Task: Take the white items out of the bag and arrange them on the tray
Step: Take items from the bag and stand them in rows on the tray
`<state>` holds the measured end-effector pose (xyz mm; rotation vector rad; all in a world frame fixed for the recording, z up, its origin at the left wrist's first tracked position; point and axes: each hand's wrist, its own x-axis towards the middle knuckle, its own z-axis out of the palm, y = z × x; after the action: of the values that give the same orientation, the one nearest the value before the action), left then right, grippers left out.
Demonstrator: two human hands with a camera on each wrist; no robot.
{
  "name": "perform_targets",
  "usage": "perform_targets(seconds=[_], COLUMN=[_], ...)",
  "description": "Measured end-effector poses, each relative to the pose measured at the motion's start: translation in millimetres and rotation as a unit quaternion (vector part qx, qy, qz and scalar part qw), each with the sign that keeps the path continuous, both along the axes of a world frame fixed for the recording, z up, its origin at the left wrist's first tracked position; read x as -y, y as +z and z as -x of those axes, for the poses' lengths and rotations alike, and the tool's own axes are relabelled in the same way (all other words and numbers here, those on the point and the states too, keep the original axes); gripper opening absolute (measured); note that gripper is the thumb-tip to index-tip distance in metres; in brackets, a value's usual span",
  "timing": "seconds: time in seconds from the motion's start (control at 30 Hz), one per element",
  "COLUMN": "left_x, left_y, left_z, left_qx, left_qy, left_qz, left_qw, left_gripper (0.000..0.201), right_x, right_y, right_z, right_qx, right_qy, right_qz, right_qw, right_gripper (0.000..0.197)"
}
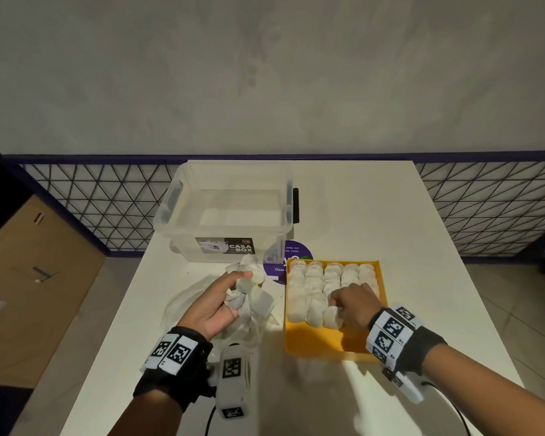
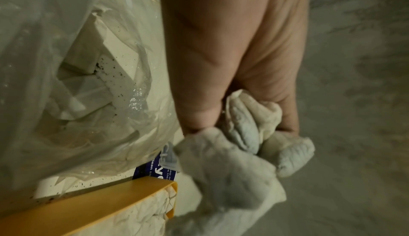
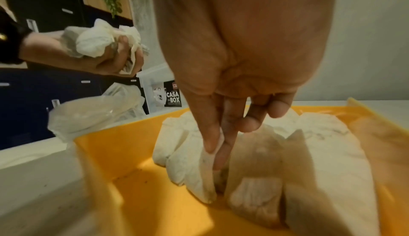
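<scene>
A yellow tray [image 1: 315, 344] on the white table holds several rows of white pouches [image 1: 315, 287]. My right hand [image 1: 351, 305] is low over the tray's near row and pinches one white pouch [image 3: 207, 166] between thumb and forefinger, standing it on the tray floor [image 3: 143, 196]. My left hand [image 1: 216, 302] hovers above the crumpled clear plastic bag [image 1: 183, 305], left of the tray, and grips a bunch of white pouches [image 1: 249, 294] in its curled fingers. The same bunch [image 2: 239, 154] fills the left wrist view, with the bag [image 2: 73, 82] beside it.
A clear plastic storage box [image 1: 227, 212] labelled CASA BOX stands behind the bag. A round purple sticker [image 1: 291, 258] lies on the table between box and tray. A wire mesh fence [image 1: 491, 206] runs behind the table. A wooden cabinet [image 1: 29, 278] stands at the left.
</scene>
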<state>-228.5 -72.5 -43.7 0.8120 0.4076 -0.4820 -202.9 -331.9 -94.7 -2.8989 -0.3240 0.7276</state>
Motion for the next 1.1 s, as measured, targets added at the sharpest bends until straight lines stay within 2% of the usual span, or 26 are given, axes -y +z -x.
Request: perform_targets(seconds=[0.13, 0.2, 0.27, 0.37, 0.43, 0.5, 0.57, 0.63, 0.77, 0.83, 0.93, 1.0, 1.1], left_x=[0, 1, 3, 7, 10, 13, 14, 14, 10, 8, 6, 2, -4], left_y=[-2, -3, -2, 2, 6, 7, 6, 7, 4, 3, 3, 1, -6], left_z=[-2, -2, -2, -1, 0, 0, 0, 1, 2, 3, 5, 7, 9], left_qx=[0.004, -0.001, -0.003, -0.005, -0.016, -0.031, -0.041, -0.040, -0.036, -0.033, -0.032, -0.034, -0.024], left_qy=[-0.006, -0.006, -0.007, 0.007, 0.026, 0.052, 0.073, 0.071, 0.057, 0.056, 0.076, 0.088, 0.092], left_qz=[0.006, 0.013, 0.023, 0.040, 0.049, 0.057, 0.067, 0.083, 0.111, 0.103, 0.087, 0.086, 0.133], left_qw=[1.000, 1.000, 1.000, 0.999, 0.998, 0.997, 0.994, 0.993, 0.991, 0.993, 0.993, 0.992, 0.987], left_gripper=[0.064, 0.069, 0.062, 0.039, 0.023, 0.021, 0.026, 0.027, 0.044, 0.036, 0.043, 0.055, 0.078], right_x=[-1, -1, -2, -6, -13, -26, -43, -61, -87, -95, -101, -102, -101], right_y=[-5, -4, 3, 22, 37, 56, 75, 87, 87, 85, 83, 82, 80], right_z=[-6, -7, -6, -4, -2, 0, 4, 7, 7, 6, 6, 5, 5], right_qx=[0.033, 0.061, 0.086, 0.114, 0.151, 0.175, 0.147, 0.087, -0.015, -0.035, -0.037, -0.050, -0.060], right_qy=[0.020, 0.047, 0.071, 0.085, 0.080, 0.062, 0.038, 0.029, 0.036, 0.029, 0.004, -0.019, -0.040], right_qz=[0.048, 0.081, 0.092, 0.065, 0.001, -0.119, -0.251, -0.330, -0.379, -0.393, -0.420, -0.443, -0.469], right_qw=[0.998, 0.994, 0.990, 0.988, 0.985, 0.975, 0.956, 0.940, 0.925, 0.918, 0.907, 0.895, 0.880], right_gripper=[0.015, 0.021, 0.024, 0.030, 0.032, 0.025, 0.014, 0.017, 0.027, 0.022, 0.011, 0.013, 0.015])
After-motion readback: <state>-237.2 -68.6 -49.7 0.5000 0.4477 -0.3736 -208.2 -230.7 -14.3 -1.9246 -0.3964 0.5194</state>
